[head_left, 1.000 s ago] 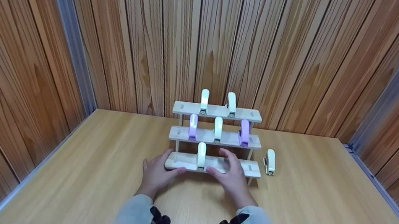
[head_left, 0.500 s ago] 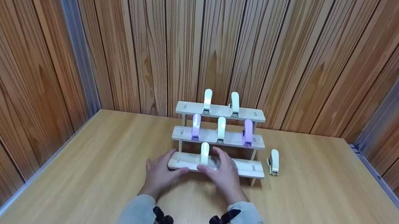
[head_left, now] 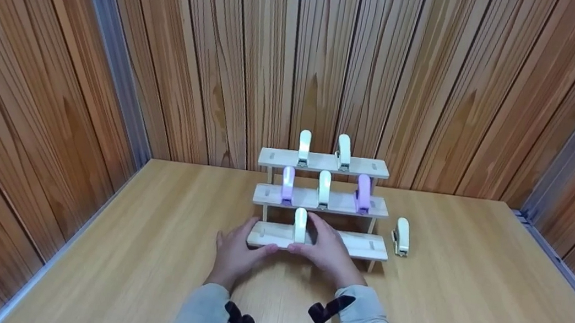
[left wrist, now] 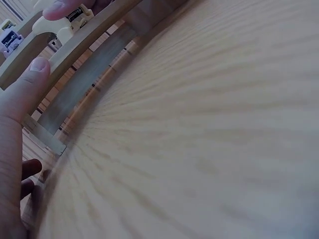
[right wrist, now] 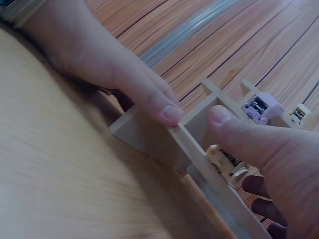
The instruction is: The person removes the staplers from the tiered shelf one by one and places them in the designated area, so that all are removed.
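Note:
A three-tier wooden display stand [head_left: 371, 246] stands on the table and bears several small staplers. My left hand [head_left: 238, 252] holds the left end of its lowest shelf, thumb along the front edge and fingers round the side. On that shelf stands a white stapler [head_left: 300, 224]. My right hand [head_left: 328, 251] is at this stapler, the thumb across its front and the index finger at its right; the back contact is hidden. In the right wrist view the right thumb [right wrist: 239, 132] overlaps the stapler, close to the left thumb [right wrist: 167, 110].
The middle shelf carries a purple stapler [head_left: 287, 185], a pale green stapler [head_left: 323, 188] and another purple stapler [head_left: 363, 194]. Two white staplers, one at the right [head_left: 344, 151], stand on top. Another white stapler [head_left: 401, 236] stands on the table right of the stand.
My right hand has moved left along the lowest shelf, closing in on the white stapler. My left hand keeps its place on the shelf end. The head view has shifted slightly.

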Motion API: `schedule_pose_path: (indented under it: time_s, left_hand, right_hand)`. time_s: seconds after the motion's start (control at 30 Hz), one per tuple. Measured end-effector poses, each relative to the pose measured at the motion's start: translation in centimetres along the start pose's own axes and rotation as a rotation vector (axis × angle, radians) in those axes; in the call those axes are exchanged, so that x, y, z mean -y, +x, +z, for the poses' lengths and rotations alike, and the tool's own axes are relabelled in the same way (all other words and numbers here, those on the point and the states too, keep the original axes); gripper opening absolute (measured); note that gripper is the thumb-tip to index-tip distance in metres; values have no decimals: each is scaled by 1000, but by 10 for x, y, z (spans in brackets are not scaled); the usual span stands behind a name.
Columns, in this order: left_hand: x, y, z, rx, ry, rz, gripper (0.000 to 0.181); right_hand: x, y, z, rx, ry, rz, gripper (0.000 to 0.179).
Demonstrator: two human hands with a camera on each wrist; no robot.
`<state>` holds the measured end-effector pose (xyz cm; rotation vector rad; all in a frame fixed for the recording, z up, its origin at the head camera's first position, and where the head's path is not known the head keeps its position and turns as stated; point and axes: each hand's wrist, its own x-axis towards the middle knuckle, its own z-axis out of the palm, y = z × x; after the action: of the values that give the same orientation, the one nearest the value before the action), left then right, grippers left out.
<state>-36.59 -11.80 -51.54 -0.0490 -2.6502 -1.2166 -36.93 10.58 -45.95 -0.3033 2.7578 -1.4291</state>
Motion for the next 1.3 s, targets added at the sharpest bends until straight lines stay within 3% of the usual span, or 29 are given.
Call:
schedule_pose_path:
  time_s: [0.43,0.87,1.3]
  left_hand:
    - [0,-5,-1,10,27,5,97]
    - [-2,5,-8,-3,23,-19,100]
    - [-2,-1,-2,7,10,-15,99]
  right_hand:
    - [-4,0,1,-3,-22,-20,96]
    - [5,1,-4,9,4,-20,103]
    - [-13,-13,-17,-8,-27,-79,97]
